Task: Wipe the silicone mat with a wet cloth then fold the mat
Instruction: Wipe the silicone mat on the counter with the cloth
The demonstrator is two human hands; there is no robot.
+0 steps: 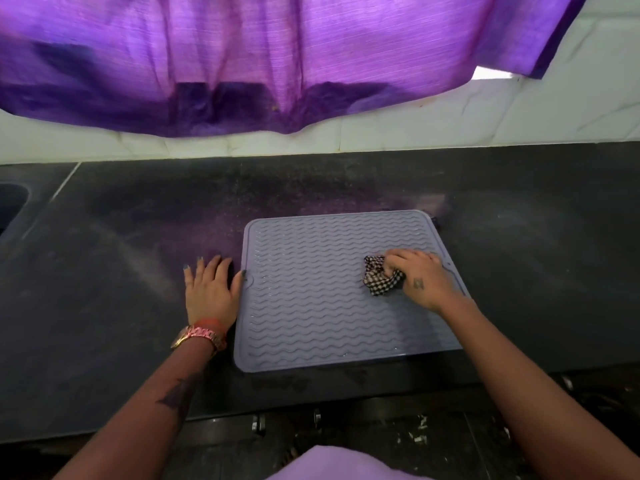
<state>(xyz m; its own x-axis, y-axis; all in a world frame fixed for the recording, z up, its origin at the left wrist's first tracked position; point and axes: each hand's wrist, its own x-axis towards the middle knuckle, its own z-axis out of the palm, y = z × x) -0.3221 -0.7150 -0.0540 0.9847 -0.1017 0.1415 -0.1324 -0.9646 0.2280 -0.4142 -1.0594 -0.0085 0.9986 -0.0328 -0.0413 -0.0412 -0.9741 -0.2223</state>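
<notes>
A grey silicone mat (332, 289) with wavy ridges lies flat on a dark stone desk (121, 237), close to its near edge, as a person's right hand (420, 280) presses a bunched black-and-white checked cloth (379, 277) onto the mat's right half, fingers (398, 259) curled around the fabric. The left hand (209, 289), a pink-and-gold watch (199, 336) at its wrist, rests palm-down on the desk just left of the mat, fingers spread and the thumb touching the mat's left edge. A purple curtain (259, 57) hangs over the white tiled wall (519, 112) at the far side, and a sink (12, 202) shows at far left.
</notes>
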